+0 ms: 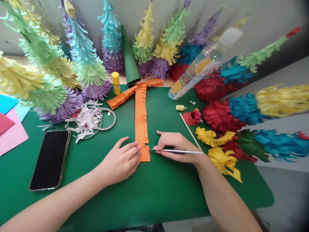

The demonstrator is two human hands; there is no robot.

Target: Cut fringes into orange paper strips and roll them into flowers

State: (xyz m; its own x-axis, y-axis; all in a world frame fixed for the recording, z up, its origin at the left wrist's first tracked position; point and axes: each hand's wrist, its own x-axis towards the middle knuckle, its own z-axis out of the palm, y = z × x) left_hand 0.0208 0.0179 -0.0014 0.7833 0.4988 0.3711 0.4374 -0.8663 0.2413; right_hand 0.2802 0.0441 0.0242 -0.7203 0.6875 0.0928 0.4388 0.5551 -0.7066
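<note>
Left hand's lying half-open on the orange strip, right hand's pinching a slim tool beside its fringe. Glue stick's showing blurry print behind it.

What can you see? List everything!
Orange paper: count unclear, orange, centre.
Tool: one, silvery, centre.
Fringed cones: many, multicoloured, back and sides.
Plain cone: one, green, back.
Glue stick: one, yellow, back.
Phone: one, black, left.
Rings: count unclear, whitish, left.
Scraps: many, mostly white, left.
Sheets: several, multicoloured, far left.
Bottle: one, clear, back right.
Stick: one, pale, right.
Paper curls: several, red and yellow, right.
Table: one, green, beneath.
Wall: one, grey, back.
Left hand: one, bare, centre.
Right hand: one, bare, centre.
</note>
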